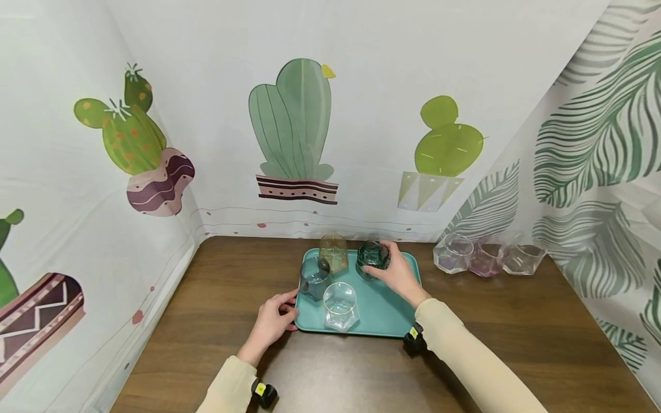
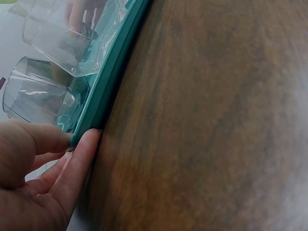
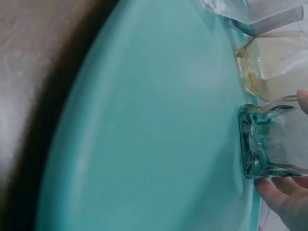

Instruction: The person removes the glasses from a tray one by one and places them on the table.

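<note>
A turquoise tray [image 1: 382,314] lies on the wooden table. My left hand [image 1: 276,314] pinches its left rim between thumb and fingers, near the front corner in the left wrist view. At the tray's back right, my right hand [image 1: 399,272] grips a dark green glass [image 1: 369,261] from the side, thumb and fingers around it. In the right wrist view this glass [image 3: 269,142] has its thick faceted base close over the tray. An amber glass [image 1: 333,253] stands to its left at the back, a blue-grey glass [image 1: 314,281] at the left, and a clear glass [image 1: 341,310] at the front.
To the right of the tray, near the back wall, stand three more faceted glasses in a row: a pale iridescent one [image 1: 452,255], a pink one [image 1: 486,257] and a clear one [image 1: 523,261]. A cactus-printed cloth [image 1: 372,143] hangs behind the table [image 1: 341,373].
</note>
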A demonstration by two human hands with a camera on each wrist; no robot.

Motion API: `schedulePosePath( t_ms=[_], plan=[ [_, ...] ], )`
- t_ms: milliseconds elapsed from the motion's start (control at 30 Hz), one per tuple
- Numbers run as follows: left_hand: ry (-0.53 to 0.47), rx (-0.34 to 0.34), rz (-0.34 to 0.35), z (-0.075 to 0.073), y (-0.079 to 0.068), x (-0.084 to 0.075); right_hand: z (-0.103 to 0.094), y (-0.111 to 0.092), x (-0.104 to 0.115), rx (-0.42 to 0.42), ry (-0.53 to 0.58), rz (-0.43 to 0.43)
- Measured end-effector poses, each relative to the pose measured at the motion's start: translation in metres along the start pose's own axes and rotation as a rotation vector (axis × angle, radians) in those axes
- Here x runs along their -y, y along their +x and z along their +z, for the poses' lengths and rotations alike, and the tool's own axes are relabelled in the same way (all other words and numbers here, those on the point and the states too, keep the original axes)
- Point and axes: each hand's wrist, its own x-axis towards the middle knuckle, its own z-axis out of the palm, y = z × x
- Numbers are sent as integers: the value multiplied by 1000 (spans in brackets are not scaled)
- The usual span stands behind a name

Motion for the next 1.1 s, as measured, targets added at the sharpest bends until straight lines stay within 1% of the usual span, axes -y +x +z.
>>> schedulePosePath(
  t_ms=[233,467,700,900,1100],
  plan=[
    [4,5,4,0,1,1,-5,-7,-4,-9,2,5],
    [5,2,-27,1,3,2,-11,-23,-8,-20,10,7],
    [1,1,-26,1,3,3,-19,-40,-13,-45,20,-2],
    [0,8,-31,1,1,4,-32,-57,-16,-62,18,-10],
    [-1,7,-23,1,3,5,-50,-70,-21,-77,20,-37]
  ],
)
